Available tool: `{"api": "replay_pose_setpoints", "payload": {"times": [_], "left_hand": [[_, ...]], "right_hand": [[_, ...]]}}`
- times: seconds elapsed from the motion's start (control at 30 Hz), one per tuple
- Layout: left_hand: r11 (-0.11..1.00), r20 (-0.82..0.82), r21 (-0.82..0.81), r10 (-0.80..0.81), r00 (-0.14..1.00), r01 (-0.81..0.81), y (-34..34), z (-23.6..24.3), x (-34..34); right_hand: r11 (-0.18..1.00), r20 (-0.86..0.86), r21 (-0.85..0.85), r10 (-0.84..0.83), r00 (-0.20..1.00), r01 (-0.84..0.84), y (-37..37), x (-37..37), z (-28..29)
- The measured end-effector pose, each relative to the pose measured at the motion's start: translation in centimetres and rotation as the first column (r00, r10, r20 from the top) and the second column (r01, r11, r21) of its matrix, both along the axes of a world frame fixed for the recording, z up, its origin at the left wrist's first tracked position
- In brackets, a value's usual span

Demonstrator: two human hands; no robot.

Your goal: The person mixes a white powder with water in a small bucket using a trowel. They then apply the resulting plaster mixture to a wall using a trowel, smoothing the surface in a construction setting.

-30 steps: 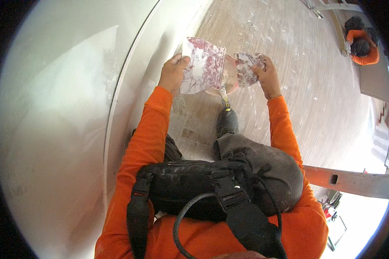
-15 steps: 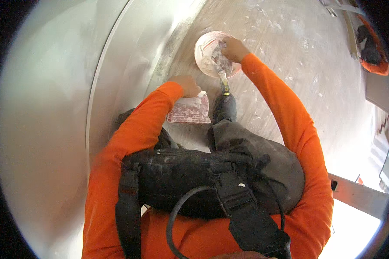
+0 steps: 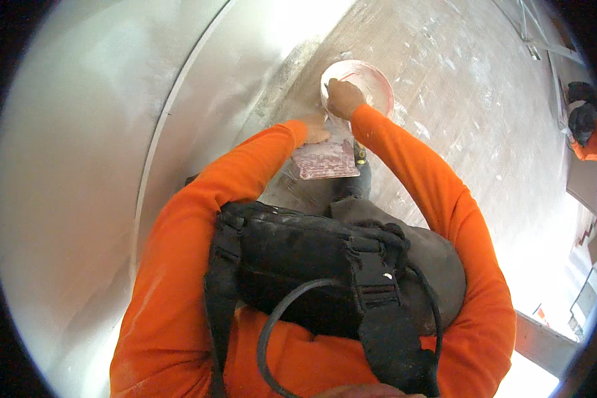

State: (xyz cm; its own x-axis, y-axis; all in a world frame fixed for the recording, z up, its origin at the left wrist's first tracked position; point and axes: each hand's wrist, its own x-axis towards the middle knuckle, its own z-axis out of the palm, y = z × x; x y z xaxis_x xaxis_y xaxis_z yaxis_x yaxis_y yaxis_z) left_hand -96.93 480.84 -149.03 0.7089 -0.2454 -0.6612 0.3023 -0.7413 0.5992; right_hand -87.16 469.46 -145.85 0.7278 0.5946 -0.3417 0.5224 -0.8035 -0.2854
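My left hand (image 3: 315, 131), slightly blurred, is closed on the upper edge of a flat reddish plate (image 3: 325, 162), smeared white and with a ridged lower edge. My right hand (image 3: 345, 98) is shut in a grip over the near left rim of a round bucket (image 3: 376, 83). White, plaster-like paste coats the bucket's inside. The right hand holds a plaster-smeared, flat-bladed tool (image 3: 340, 129); its blade appears to meet the plate, and my fingers hide most of its handle.
A pale wall panel (image 3: 79, 166) with a vertical seam rises at my left. The floor (image 3: 438, 113) is spattered white. My shoe (image 3: 357, 184) is just behind the plate. Dark and orange items (image 3: 585, 126) lie at the far right, near metal bars (image 3: 554, 48).
My right hand has drawn the bladed tool out of the bucket toward me, to the plate. The left hand has brought the plate closer to the bucket. The whole view has shifted a little.
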Motion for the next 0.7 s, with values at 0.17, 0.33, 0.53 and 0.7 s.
{"api": "replay_pose_setpoints", "payload": {"times": [0.17,0.33,0.53,0.7], "left_hand": [[0.997,-0.075,-0.062,0.036,0.997,-0.041,-0.4,3.2,-0.3],[0.956,-0.054,0.172,-0.234,0.971,0.239,1.0,-0.8,-2.0],[0.905,-0.001,0.261,-0.347,0.938,0.335,-1.6,11.5,-1.5],[0.960,0.406,0.126,-0.280,0.870,0.250,-1.7,9.0,-8.1]], "right_hand": [[0.991,-0.063,0.110,0.089,0.994,-0.082,-4.5,3.6,-3.9],[0.671,-0.934,0.174,-0.119,0.336,0.721,-7.8,2.7,-1.7],[0.282,-0.852,0.512,0.047,0.521,0.812,-11.0,2.7,8.2],[0.286,-0.119,0.945,-0.145,0.982,0.157,-4.9,1.4,19.6]]}}
